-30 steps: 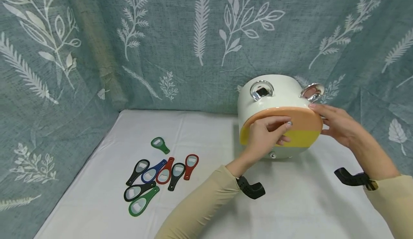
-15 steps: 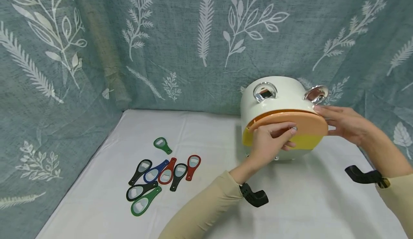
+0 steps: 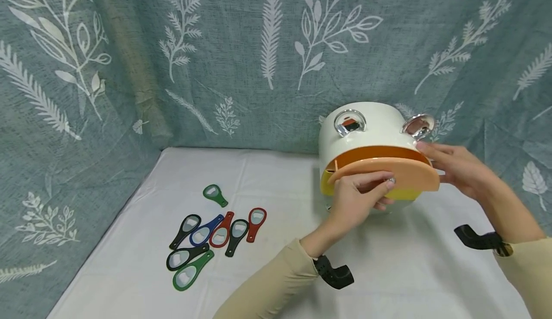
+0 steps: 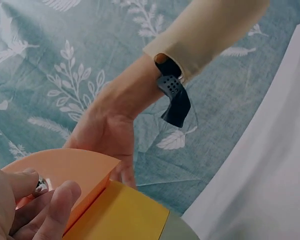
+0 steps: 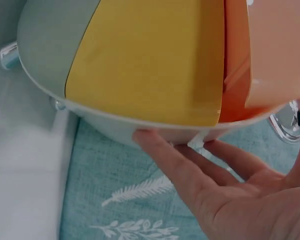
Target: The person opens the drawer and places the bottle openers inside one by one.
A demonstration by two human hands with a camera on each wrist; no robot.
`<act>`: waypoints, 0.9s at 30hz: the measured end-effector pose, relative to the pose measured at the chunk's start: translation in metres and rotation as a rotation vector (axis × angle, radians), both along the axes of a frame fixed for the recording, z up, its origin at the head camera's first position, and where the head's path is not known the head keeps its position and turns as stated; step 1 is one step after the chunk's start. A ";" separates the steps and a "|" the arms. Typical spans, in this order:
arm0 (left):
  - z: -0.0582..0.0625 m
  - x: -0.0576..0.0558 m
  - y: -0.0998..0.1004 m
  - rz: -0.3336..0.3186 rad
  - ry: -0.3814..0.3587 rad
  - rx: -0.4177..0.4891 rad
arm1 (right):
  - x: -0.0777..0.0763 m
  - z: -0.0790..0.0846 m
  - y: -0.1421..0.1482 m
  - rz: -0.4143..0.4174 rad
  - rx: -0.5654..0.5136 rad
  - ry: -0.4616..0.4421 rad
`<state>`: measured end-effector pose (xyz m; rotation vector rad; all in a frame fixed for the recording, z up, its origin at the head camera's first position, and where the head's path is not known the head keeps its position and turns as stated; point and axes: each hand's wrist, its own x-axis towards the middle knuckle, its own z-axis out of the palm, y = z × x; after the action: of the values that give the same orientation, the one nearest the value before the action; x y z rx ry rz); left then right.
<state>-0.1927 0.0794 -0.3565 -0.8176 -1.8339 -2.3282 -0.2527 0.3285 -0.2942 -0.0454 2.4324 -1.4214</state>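
Note:
My left hand [image 3: 351, 201] pinches the small silver knob [image 3: 391, 180] of an orange drawer [image 3: 411, 174] between thumb and fingers. That drawer is the top one of a rounded white cabinet [image 3: 375, 118], and it stands partly pulled out, with a dark orange gap above its front. My right hand [image 3: 459, 170] rests on the cabinet's right side, near a round mirror-like ear [image 3: 419, 126]. In the right wrist view its extended fingers [image 5: 180, 172] press on the white wall beside the yellow drawer [image 5: 150, 60]. The drawer's inside is mostly hidden.
Several bottle openers lie on the white cloth at the left, among them a green one [image 3: 214, 194], a blue one [image 3: 206, 233], a red one [image 3: 256, 223] and a black one [image 3: 236, 236]. A leaf-patterned curtain [image 3: 233, 60] hangs close behind the cabinet.
The orange drawer was closed a second ago and has slid out toward me, with my left hand drawing its knob. My right hand has stayed against the cabinet's side.

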 end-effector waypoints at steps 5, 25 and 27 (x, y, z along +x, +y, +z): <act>-0.001 0.002 -0.003 -0.012 0.009 0.004 | 0.006 -0.003 0.004 0.038 -0.019 0.045; -0.002 0.024 -0.005 0.018 -0.036 0.008 | 0.006 -0.015 0.021 0.030 -0.181 0.043; -0.003 0.027 -0.005 0.022 -0.032 0.015 | 0.007 -0.018 0.022 0.025 -0.179 0.048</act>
<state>-0.1654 0.0749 -0.3592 -0.7585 -1.8264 -2.3516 -0.2458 0.3505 -0.3121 -0.1517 2.3262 -1.6410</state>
